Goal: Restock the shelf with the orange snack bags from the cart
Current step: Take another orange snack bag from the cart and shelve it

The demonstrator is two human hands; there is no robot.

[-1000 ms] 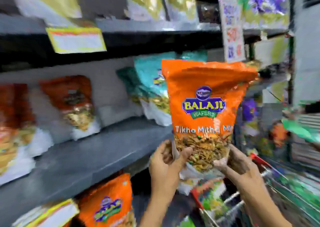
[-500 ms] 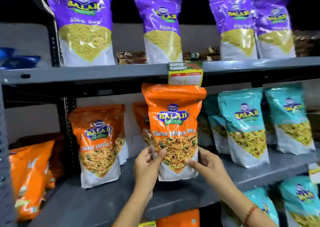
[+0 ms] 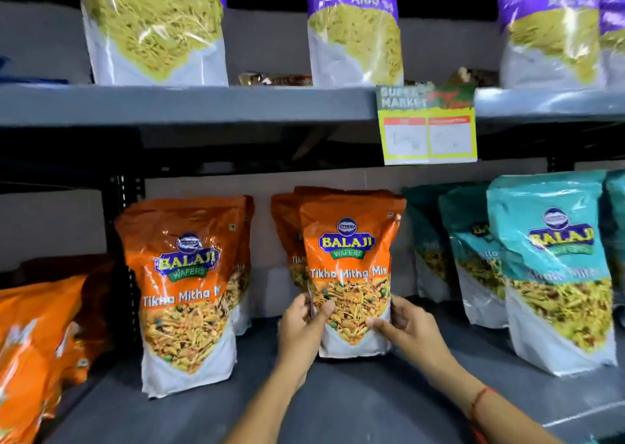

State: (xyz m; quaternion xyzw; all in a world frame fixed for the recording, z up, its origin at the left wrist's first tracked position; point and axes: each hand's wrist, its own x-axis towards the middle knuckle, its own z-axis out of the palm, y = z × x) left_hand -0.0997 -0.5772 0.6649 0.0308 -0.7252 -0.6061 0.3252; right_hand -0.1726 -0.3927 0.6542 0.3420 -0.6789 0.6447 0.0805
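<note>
An orange snack bag (image 3: 351, 240) marked "Tikha Mitha Mix" stands upright on the grey middle shelf (image 3: 355, 399), in front of another orange bag (image 3: 287, 227). My left hand (image 3: 299, 332) grips its lower left edge, thumb across the front. My right hand (image 3: 406, 328) holds its lower right edge. A second row of orange bags (image 3: 186, 274) stands to the left. More orange bags (image 3: 37, 342) lean at the far left, past the shelf upright.
Teal snack bags (image 3: 554, 267) fill the shelf to the right. Purple bags (image 3: 155, 27) stand on the upper shelf (image 3: 203, 103), from which a yellow price tag (image 3: 427, 135) hangs. The cart is out of view.
The view swung from the cart to the shelf. Both hands carried the orange bag forward and down, and its base now rests on the middle shelf.
</note>
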